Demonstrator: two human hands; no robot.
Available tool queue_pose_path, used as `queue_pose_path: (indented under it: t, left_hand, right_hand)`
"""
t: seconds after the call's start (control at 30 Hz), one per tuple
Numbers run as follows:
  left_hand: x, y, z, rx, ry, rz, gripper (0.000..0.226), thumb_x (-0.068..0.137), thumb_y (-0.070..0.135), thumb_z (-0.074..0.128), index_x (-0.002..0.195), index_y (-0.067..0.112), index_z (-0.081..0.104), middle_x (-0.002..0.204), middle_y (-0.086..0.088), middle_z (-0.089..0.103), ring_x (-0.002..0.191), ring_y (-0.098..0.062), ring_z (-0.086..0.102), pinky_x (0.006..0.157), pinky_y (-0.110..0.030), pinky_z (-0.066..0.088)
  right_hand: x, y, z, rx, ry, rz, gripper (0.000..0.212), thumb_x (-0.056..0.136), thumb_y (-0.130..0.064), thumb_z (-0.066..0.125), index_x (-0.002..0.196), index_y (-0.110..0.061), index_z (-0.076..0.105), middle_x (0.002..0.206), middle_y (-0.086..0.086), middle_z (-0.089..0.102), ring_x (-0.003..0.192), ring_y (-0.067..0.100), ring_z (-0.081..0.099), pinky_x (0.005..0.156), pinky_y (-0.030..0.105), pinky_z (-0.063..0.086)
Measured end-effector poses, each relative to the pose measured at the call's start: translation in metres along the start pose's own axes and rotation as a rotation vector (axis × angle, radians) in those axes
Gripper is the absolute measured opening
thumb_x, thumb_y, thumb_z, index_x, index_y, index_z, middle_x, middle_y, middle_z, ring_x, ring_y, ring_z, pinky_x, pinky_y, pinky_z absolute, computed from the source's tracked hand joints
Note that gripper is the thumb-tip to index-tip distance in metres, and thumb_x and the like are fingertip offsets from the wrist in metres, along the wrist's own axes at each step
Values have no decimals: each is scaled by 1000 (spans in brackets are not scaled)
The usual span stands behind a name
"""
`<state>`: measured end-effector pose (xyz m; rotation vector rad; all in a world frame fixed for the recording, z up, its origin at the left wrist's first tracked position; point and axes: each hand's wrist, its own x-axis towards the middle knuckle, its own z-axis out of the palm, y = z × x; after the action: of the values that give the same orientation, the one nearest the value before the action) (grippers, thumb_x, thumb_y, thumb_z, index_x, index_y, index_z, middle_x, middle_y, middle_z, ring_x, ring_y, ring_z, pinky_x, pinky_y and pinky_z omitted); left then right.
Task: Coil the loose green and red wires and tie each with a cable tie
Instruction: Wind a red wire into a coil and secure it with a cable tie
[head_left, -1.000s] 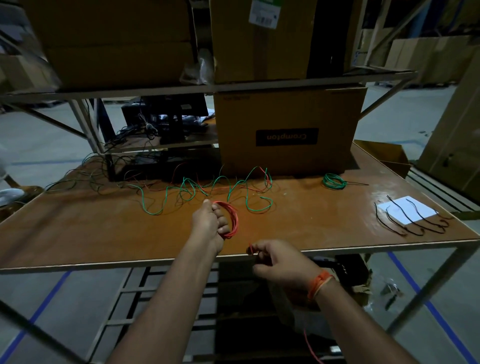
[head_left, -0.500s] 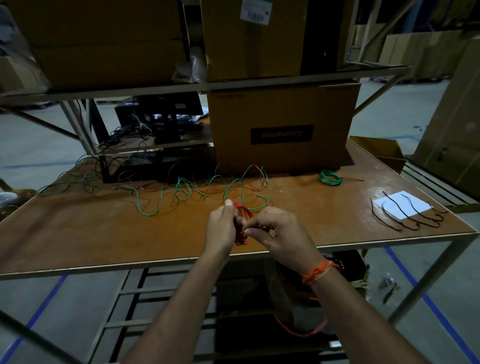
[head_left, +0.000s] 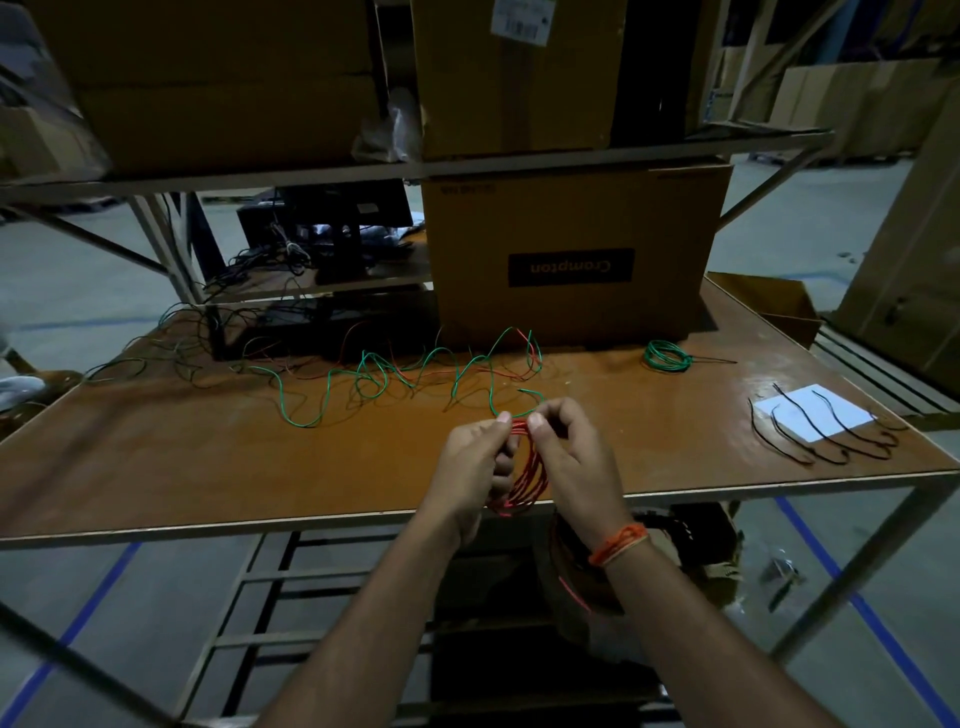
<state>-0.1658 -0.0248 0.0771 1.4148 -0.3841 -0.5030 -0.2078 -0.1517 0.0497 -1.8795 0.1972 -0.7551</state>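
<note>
A red wire coil (head_left: 527, 475) hangs between my hands above the near edge of the brown table (head_left: 208, 467). My left hand (head_left: 475, 467) grips the coil's left side. My right hand (head_left: 574, 462) pinches its top, thumb to thumb with the left. A red tail (head_left: 574, 592) drops below the table edge under my right wrist. Loose green wire (head_left: 374, 382) tangled with thin red wire sprawls across the table's middle. A tied green coil (head_left: 666, 356) lies far right. Several black cable ties (head_left: 826, 431) rest on and around a white paper (head_left: 815, 418).
A large cardboard box (head_left: 571, 260) stands at the back of the table under a metal shelf (head_left: 363, 169) loaded with more boxes. Dark equipment with cables (head_left: 332, 239) sits at the back left. An open carton (head_left: 769, 306) is at the far right corner.
My right hand rose from below the table edge to meet my left hand at the coil's top, laying another red loop onto the coil. Both hands shifted slightly right.
</note>
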Motion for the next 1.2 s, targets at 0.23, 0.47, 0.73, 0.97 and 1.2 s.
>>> queue_pose_path:
  t: [0.23,0.47,0.73,0.97,1.2]
  left_hand:
    - [-8,-7,24,-299,99,-124,42,110,37,37,74,18,47,50,8,30,37,-3,21,35,-16,16]
    - [-17,-22,26,-174,110,-99,41,110,38,36,78,15,49,53,7,29,42,-5,20,41,-19,17]
    - [-17,-25,13,-219,-2,-165,44,110,38,36,71,18,45,53,6,24,41,-6,17,42,-21,12]
    - [11,-12,-16,-762,310,-279,47,110,37,33,66,21,41,44,9,26,31,-5,21,30,-18,14]
    - [27,0,-50,-771,596,-224,46,111,39,33,70,20,45,48,10,32,36,-6,23,34,-21,19]
  right_hand:
    - [-9,0,16,-103,188,8,40,105,-41,40,79,-15,57,63,1,57,58,13,53,53,33,39]
    - [-6,2,14,-216,163,111,53,106,-40,39,57,-19,41,51,-5,41,47,10,37,50,34,29]
    - [-15,13,12,-4,52,192,60,104,-49,38,64,-5,46,57,2,42,52,13,38,50,32,31]
    - [-15,4,-9,4,-310,195,22,99,-39,58,100,-17,57,64,4,63,48,16,59,49,32,47]
    - [-31,3,-23,-471,-618,43,21,90,-39,69,107,-26,64,77,-6,71,67,4,65,64,25,51]
